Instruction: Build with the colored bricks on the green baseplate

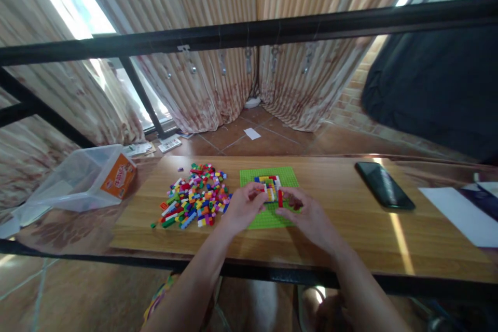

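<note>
A green baseplate [257,222] lies on the wooden board, bearing a small build of toy bricks [271,181] in white, yellow, blue and red. My left hand [246,206] is at the left side of this build, its thumb and fingers closed together near the bricks; what lies between the fingertips is hidden. On the right, my right hand [305,212] pinches a long red brick [280,198] between thumb and fingers, held upright beside the build. Left of the baseplate spreads a heap of loose bricks [200,194] in many colours.
A black phone [384,185] rests on the board's right part, with white paper [459,215] beyond it. A clear plastic bin [78,176] with an orange label lies at the left. A dark metal rail [249,33] crosses in front of the curtains [210,5].
</note>
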{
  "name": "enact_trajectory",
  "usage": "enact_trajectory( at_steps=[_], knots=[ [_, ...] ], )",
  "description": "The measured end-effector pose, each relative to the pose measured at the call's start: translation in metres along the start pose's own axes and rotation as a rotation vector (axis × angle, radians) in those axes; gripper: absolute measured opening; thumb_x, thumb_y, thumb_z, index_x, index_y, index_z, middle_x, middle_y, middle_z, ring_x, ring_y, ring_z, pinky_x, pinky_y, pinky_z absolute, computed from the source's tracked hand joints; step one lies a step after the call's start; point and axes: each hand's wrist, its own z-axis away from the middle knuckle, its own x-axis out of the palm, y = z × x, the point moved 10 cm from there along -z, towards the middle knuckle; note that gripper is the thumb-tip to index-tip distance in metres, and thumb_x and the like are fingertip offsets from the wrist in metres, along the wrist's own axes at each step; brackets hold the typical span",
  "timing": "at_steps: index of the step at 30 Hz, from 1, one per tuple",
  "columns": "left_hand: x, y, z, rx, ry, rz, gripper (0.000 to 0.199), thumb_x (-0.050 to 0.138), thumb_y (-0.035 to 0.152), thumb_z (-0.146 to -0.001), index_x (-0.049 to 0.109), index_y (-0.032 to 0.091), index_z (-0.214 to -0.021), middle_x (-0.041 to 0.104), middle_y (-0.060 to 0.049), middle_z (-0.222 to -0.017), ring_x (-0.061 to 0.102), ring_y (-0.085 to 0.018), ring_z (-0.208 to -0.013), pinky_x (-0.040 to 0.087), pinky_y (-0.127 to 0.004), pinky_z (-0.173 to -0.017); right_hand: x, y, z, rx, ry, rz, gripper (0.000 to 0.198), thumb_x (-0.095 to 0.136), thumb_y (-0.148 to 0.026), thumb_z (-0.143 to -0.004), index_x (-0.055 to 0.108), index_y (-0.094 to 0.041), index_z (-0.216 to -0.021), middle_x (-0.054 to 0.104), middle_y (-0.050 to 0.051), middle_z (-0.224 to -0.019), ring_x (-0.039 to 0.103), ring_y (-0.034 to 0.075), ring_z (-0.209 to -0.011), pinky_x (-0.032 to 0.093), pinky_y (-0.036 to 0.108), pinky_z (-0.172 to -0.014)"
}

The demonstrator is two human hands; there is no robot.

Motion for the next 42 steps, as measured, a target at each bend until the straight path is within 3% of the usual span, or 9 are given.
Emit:
enact_trajectory(
  at_steps=[5,11,24,42],
  knots=[
    [-0.025,-0.013,-0.015,0.067,0.145,0.004,0.016,0.062,0.025,-0.077,0.065,0.015,-0.089,0.068,-0.001,-0.076,0.059,-0.009,-0.058,0.048,-0.020,-0.055,-0.017,0.032,-0.014,0.031,0.108,0.116,0.044,0.072,-0.042,-0.074,0.067,-0.025,-0.115,0.063,0.007,-0.112,0.059,0.024,-0.104,0.046,0.041,-0.094],
    [-0.028,-0.021,-0.022,0.077,0.099,-0.060,0.017,0.063,0.027,-0.077,0.067,0.016,-0.090,0.070,-0.003,-0.082,0.063,-0.013,-0.066,0.051,-0.024,-0.061,-0.005,0.040,-0.024,0.010,0.075,0.144,0.043,0.073,-0.041,-0.074,0.068,-0.030,-0.115,0.053,0.006,-0.130,0.049,0.026,-0.123,0.036,0.047,-0.107],
    [-0.025,-0.015,-0.025,0.131,0.028,-0.200,0.017,0.060,0.027,-0.081,0.070,0.015,-0.087,0.071,-0.006,-0.083,0.062,-0.017,-0.072,0.049,-0.026,-0.066,0.010,0.048,-0.036,0.038,-0.039,0.146,0.045,0.073,-0.040,-0.076,0.066,-0.032,-0.120,0.054,0.007,-0.131,0.049,0.026,-0.122,0.035,0.050,-0.107],
    [-0.019,-0.016,-0.021,0.126,0.023,-0.162,0.013,0.060,0.020,-0.078,0.069,0.017,-0.087,0.071,-0.006,-0.085,0.064,-0.018,-0.079,0.050,-0.027,-0.072,0.012,0.048,-0.037,0.029,-0.046,0.175,0.045,0.074,-0.041,-0.076,0.067,-0.032,-0.119,0.058,0.007,-0.127,0.053,0.026,-0.119,0.039,0.050,-0.104]
  ],
)
